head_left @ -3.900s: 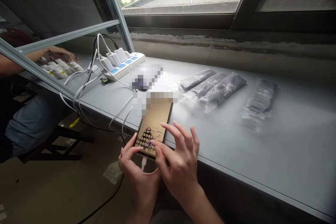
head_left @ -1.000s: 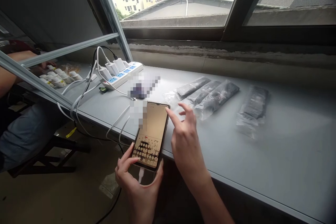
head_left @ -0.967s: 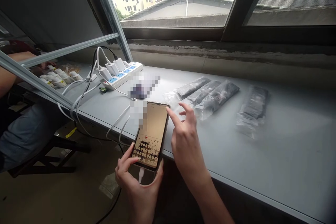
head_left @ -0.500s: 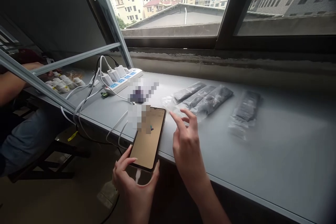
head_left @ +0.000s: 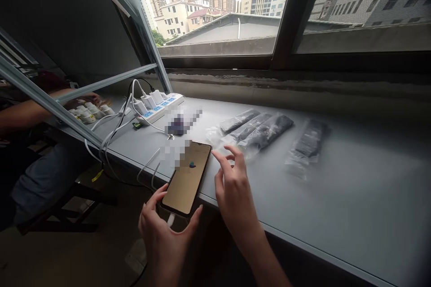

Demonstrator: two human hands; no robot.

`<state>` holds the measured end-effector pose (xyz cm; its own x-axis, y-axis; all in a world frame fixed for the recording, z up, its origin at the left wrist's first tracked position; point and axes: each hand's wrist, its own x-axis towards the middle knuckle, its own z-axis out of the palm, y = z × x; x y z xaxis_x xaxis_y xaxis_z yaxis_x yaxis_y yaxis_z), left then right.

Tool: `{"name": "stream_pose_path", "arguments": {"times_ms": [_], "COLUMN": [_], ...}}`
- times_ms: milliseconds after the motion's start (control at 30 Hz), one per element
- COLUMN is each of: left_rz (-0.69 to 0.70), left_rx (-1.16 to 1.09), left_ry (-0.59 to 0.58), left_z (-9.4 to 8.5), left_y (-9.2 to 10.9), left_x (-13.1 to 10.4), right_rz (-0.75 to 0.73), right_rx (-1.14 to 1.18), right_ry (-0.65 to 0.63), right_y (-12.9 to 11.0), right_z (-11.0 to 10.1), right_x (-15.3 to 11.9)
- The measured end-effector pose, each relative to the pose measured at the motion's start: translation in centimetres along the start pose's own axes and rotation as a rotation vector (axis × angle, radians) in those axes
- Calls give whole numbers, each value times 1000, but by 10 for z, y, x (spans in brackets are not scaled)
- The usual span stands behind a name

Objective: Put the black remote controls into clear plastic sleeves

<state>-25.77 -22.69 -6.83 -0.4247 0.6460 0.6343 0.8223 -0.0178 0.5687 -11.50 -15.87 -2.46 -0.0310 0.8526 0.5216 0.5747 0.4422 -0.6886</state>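
Note:
My left hand (head_left: 164, 226) grips the lower end of a smartphone (head_left: 187, 186), fingers on its left edge and thumb at the lower right. The phone tilts over the front edge of the grey table, its screen tan with a small dark and teal mark. A white charging cable (head_left: 171, 219) is plugged into its bottom end. Just right of the phone's top corner hovers my right hand (head_left: 233, 186), holding nothing. Its index finger reaches toward the phone and the others are bent; whether a fingertip touches the edge I cannot tell.
Several dark items in clear plastic bags (head_left: 259, 132) lie behind my right hand, with another bagged dark item (head_left: 309, 139) farther right. A power strip (head_left: 161, 108) with white chargers and trailing cables stands at left. Beyond the metal frame (head_left: 107, 83), another person's arm (head_left: 30, 114) reaches toward small white bottles (head_left: 88, 112).
The camera view has shifted slightly. My left hand and the phone sit a little farther left in the picture, and my right hand is too. The left hand's hold is unchanged.

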Motion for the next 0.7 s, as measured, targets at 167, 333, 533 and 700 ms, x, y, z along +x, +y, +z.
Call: {"name": "stream_pose_path", "arguments": {"times_ms": [167, 333, 533, 700], "left_rz": [-132, -165, -113, -115], "left_rx": [-11, 49, 107, 102], "left_ry": [-42, -37, -49, -50], "left_z": [-2, -3, -9, -10], "left_y": [0, 11, 9, 8], "left_x": [1, -4, -4, -11], "right_rz": [-7, -27, -55, -70], "right_rx": [-46, -77, -148, -167], "right_ry": [-9, 19, 10, -31], "right_y": [-1, -1, -4, -9], "right_z": [-2, -4, -4, -1], "right_x": [-1, -1, 0, 5]}}
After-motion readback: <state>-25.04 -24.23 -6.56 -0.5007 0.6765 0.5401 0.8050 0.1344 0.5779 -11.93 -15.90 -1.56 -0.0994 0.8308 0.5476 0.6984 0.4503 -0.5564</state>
